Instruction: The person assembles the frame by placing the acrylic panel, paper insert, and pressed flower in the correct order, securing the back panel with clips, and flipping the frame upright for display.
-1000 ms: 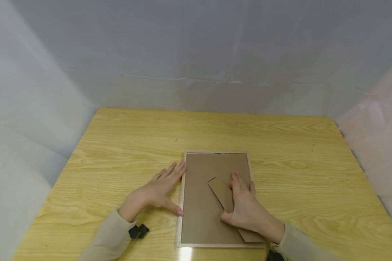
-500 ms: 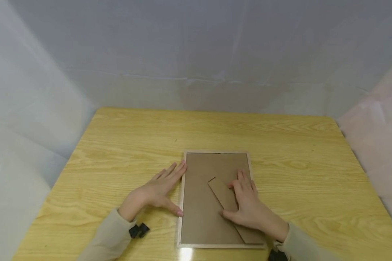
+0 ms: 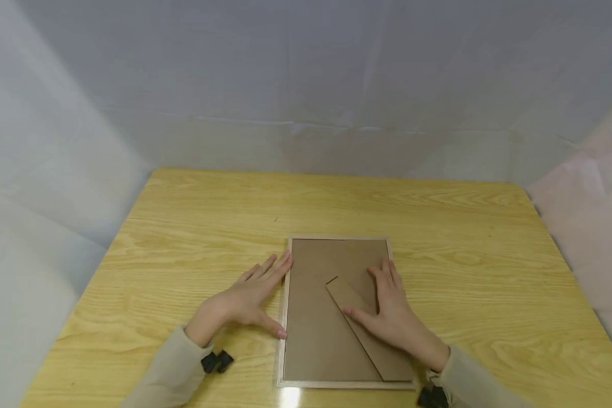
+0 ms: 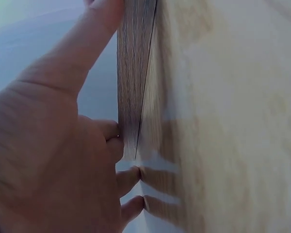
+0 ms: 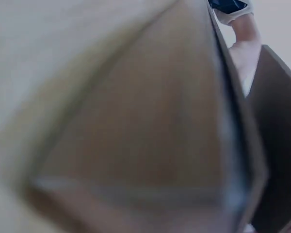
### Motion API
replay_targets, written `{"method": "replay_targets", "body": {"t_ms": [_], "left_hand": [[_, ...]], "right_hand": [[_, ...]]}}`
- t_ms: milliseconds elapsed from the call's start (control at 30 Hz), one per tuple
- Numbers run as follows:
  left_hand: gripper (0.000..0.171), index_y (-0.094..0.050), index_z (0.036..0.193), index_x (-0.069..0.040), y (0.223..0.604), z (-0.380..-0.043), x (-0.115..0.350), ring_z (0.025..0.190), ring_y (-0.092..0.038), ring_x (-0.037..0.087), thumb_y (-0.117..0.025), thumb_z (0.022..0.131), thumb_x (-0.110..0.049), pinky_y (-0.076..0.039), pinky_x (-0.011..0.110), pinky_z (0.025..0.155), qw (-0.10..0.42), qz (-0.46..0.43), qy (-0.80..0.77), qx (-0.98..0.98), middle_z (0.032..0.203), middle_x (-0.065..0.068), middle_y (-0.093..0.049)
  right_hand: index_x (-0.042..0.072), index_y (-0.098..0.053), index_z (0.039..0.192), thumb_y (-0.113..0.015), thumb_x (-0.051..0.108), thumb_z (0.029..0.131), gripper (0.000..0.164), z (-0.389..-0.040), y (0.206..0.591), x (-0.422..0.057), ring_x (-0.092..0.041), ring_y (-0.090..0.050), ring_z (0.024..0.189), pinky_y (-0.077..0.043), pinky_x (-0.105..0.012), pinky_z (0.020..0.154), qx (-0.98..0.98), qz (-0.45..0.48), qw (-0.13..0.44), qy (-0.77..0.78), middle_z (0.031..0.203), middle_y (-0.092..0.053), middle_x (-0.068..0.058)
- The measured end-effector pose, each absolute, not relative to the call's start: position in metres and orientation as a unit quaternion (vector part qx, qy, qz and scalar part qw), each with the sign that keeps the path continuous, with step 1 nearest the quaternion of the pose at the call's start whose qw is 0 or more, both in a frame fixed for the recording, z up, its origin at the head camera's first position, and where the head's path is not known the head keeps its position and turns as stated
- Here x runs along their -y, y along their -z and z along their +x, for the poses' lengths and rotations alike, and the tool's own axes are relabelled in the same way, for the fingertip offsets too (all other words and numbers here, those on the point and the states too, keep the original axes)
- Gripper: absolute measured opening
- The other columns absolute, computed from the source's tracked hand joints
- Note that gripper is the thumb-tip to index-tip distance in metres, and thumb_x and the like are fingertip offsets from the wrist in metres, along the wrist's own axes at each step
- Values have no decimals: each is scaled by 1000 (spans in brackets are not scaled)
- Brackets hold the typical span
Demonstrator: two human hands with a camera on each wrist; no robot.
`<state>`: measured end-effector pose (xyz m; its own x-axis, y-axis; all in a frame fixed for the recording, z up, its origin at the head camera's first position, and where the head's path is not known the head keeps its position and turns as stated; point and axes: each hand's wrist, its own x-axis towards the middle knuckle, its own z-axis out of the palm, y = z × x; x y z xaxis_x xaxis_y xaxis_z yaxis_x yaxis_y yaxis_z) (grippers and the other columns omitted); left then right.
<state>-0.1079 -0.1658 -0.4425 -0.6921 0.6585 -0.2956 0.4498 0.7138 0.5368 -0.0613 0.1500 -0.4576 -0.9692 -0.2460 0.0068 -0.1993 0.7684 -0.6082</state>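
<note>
A picture frame with a pale wooden rim lies back side up on the table. Its brown backing board carries a slanted stand flap. Along the left rim rests my left hand, fingers straight and thumb spread, touching the edge. In the left wrist view its fingers sit beside the frame's wood-grained side. My right hand lies over the flap and right rim, its thumb across the flap and fingers extended near the right edge. The right wrist view is blurred and shows the frame's side close up.
The light wooden table extends to both sides and behind the frame. Pale sheeting hangs around its back and sides. Small black devices sit at the left wrist and the right wrist.
My right hand has slid outward to the right rim, its fingers straightening and baring more of the flap. The thin bright gap along the backing's top edge has closed. My left hand stays put.
</note>
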Motion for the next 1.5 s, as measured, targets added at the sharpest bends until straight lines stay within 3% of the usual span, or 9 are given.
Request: {"method": "replay_targets", "body": {"t_ms": [233,500,833,1033,1267,1500], "left_hand": [[139,8,159,-11,446,-107,166,150,13,32,-78,64,-67,2,59,118,235,318,-221,-892,164,6,16],[140,9,158,-12,445,-108,166,150,13,31,-77,64,-69,2,58,119,240,315,-206,-895,164,6,18],[141,8,159,-11,440,-109,166,150,12,32,-79,64,-67,1,58,119,245,314,-211,-893,164,6,16],[141,8,159,-12,440,-107,168,150,12,31,-79,63,-69,1,58,119,245,311,-215,-893,164,5,16],[141,8,159,-13,441,-107,168,150,11,31,-77,62,-71,0,57,119,240,311,-209,-895,165,5,15],[142,8,159,-13,441,-108,167,150,10,31,-79,62,-68,0,58,119,241,309,-214,-895,164,5,16]], "right_hand": [[1,-38,146,-79,59,75,101,-61,460,-149,-48,1,147,-19,-76,106,-936,-121,42,329,161,-14,-27],[1,-38,149,-82,61,68,110,-60,461,-145,-56,7,143,-14,-81,103,-945,-158,47,284,161,-13,-28],[5,-46,145,-79,42,71,90,-60,461,-142,-62,7,139,-11,-83,101,-943,-190,16,273,158,-16,-33],[10,-51,143,-80,38,66,86,-58,454,-142,-63,5,139,-11,-83,101,-940,-183,30,286,158,-18,-33],[12,-56,134,-83,36,63,80,-59,446,-147,-65,-6,138,-19,-84,97,-937,-175,28,301,155,-23,-35],[15,-60,126,-85,38,62,73,-56,440,-146,-63,-4,139,-19,-85,96,-938,-156,56,304,156,-18,-35]]}}
